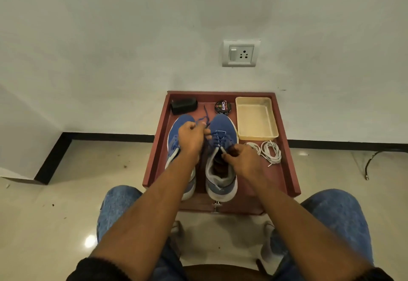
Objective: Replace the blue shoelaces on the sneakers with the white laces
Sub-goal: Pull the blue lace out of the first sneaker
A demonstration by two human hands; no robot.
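Two blue sneakers stand side by side on a small red-brown table (287,170), toes toward the wall. My left hand (191,137) is raised over the left sneaker (176,134) and grips a blue lace (204,115) that runs from the right sneaker (220,148); the lace's loose end trails toward the wall. My right hand (241,159) pinches the lacing at the top eyelets of the right sneaker. Coiled white laces (271,151) lie on the table right of the shoes.
A cream tray (256,134) sits at the table's back right. A round shoe polish tin (223,107) and a black brush (183,105) lie at the back. A wall socket (240,53) is above. My knees in jeans flank the table's near edge.
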